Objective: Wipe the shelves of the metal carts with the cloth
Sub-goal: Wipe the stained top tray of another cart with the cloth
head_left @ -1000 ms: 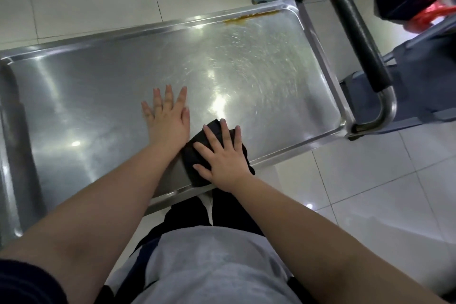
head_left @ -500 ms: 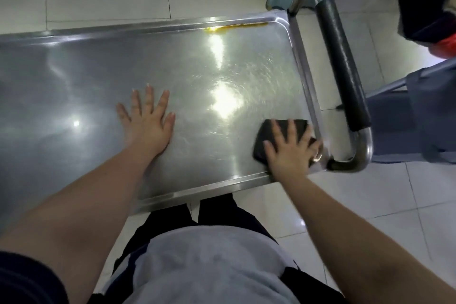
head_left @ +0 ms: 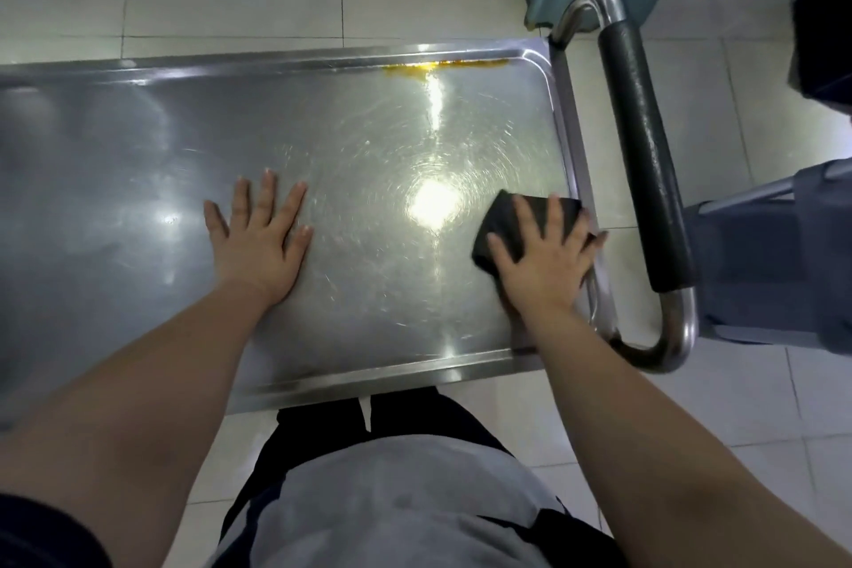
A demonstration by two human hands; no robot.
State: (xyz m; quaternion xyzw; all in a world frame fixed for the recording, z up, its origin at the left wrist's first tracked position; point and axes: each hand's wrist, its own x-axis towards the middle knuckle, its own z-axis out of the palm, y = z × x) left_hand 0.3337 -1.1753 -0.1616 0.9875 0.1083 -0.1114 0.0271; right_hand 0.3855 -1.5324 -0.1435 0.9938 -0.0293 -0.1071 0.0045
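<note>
The person stands at the long side of a metal cart and leans over its top shelf (head_left: 138, 161). The right hand (head_left: 544, 263) presses a folded dark cloth (head_left: 502, 221) flat against the shelf at the end nearest the cart's handle (head_left: 645, 161), with the fingers (head_left: 560, 221) spread wide over the cloth and the little finger reaching the raised rim on that side. The cloth sits between palm and steel, pinned rather than pinched. The left hand (head_left: 258, 244) rests bare on the shelf, further from the handle, fingers spread and flat, apparently bracing the body or steadying the cart.

Judging by the surface, the job is partly done. The steel around the bright light reflection (head_left: 433, 203), just beside the cloth on the side away from the handle, shows circular swirl marks that could be wiping traces or plain wear; the frame does not settle which. What clearly remains is an orange-brown streak of residue (head_left: 442, 67) lying along the far rim, near the handle-end corner and well apart from the cloth. The stretch of shelf far from the handle is dim and blurred, so its state cannot be told.

No lower shelf of this cart shows here. Another cart-like frame (head_left: 760, 254) stands beyond the handle, so most of the task likely lies ahead.
</note>
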